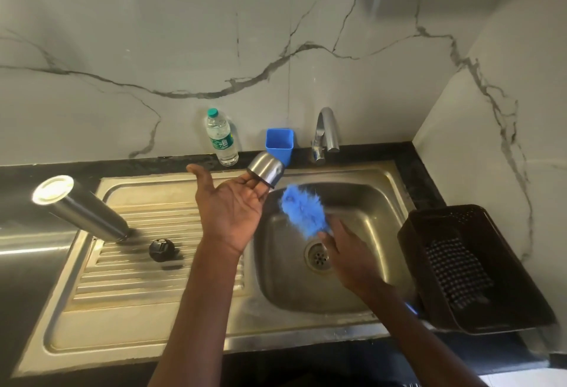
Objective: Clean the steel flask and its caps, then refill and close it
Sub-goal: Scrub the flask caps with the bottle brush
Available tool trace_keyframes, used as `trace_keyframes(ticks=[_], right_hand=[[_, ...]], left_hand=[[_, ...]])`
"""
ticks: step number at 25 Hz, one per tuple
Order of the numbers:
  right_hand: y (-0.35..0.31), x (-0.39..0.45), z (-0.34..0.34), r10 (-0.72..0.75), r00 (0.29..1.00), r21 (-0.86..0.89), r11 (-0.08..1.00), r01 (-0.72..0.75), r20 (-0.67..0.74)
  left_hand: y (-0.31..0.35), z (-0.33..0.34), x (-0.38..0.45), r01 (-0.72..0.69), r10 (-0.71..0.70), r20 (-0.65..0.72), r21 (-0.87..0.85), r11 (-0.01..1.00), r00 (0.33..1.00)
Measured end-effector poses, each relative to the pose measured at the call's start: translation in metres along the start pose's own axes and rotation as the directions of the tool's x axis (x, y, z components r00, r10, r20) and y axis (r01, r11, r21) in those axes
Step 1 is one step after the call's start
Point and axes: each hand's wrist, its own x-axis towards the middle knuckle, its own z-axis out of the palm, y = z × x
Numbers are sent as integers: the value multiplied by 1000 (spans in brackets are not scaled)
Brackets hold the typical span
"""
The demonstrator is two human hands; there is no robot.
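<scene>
The steel flask [84,210] stands mouth-down on the ribbed drainboard [138,276] at the left, leaning, its base up. A black inner cap [161,250] lies beside it. My left hand [230,208] is palm up above the sink's left rim, thumb spread wide, and holds the steel outer cap [266,169] at its fingertips. How the fingers sit on the cap is partly hidden. My right hand [346,254] grips the handle of a blue bristle brush [302,211] over the sink bowl [365,202], its bristles just right of and below the cap, not touching it.
A plastic water bottle [221,138], a blue square cup [279,142] and the tap [325,130] line the back edge. A dark plastic basket [429,227] holding a checked cloth [457,273] sits at the right. The drain [319,256] is open.
</scene>
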Motion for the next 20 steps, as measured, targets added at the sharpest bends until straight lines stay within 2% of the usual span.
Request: trace_keyframes(ticks=[2,6,10,12,15,16,18,20], right_hand=[[6,-5,1,50,999,63,997,-49,-18],[-40,18,-18,-63,994,243,966,82,-86],[-79,40,-32,-201,976,315,935,164,88],[-64,40,-25,-157,973,312,945,98,172],[-27,24,-11,17,971,153,987,-55,240],[-19,18,-7,62,972,194,975,-107,226],[-20,9,0,130,974,469,859,-204,184],[-36,4,-2,110,982,617,765,-183,155]], left_hand=[[4,-6,0,5,-6,-16,-71,997,1000],[-4,-16,-5,10,-16,-73,-83,997,997],[-9,-15,-14,3,-5,-106,-17,1000,994],[-4,-20,-17,2,-10,-107,-80,997,994],[5,-41,-20,-59,37,-178,-119,991,983],[6,-46,-22,-70,45,-196,-119,990,980],[5,-51,-25,-75,45,-214,-135,988,976],[-2,-50,-27,-43,9,-204,-164,986,979]])
